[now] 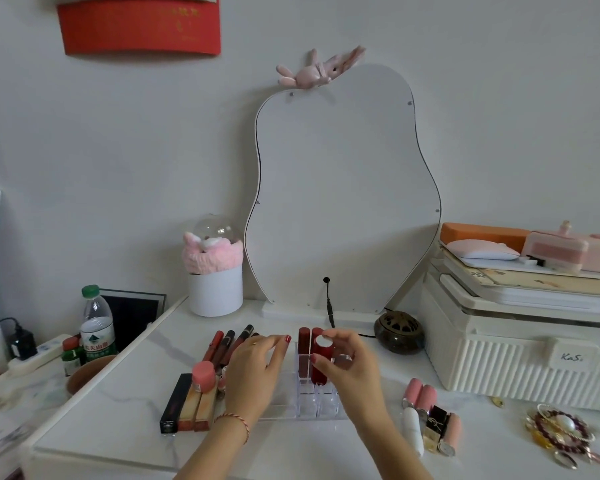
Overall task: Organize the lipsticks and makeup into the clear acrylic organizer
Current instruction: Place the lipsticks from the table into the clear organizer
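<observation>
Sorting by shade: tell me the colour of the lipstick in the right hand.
Dark red lipstick, white cap end; head view.

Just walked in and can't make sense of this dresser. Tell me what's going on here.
A person is sorting lipsticks into a clear acrylic organizer on a white marble-look table. The right hand pinches a dark red lipstick tube with a white end, standing in a back slot beside another dark red tube. The left hand rests on the organizer's left side. Pink and white tubes lie unsorted on the right, more lipsticks on the left.
</observation>
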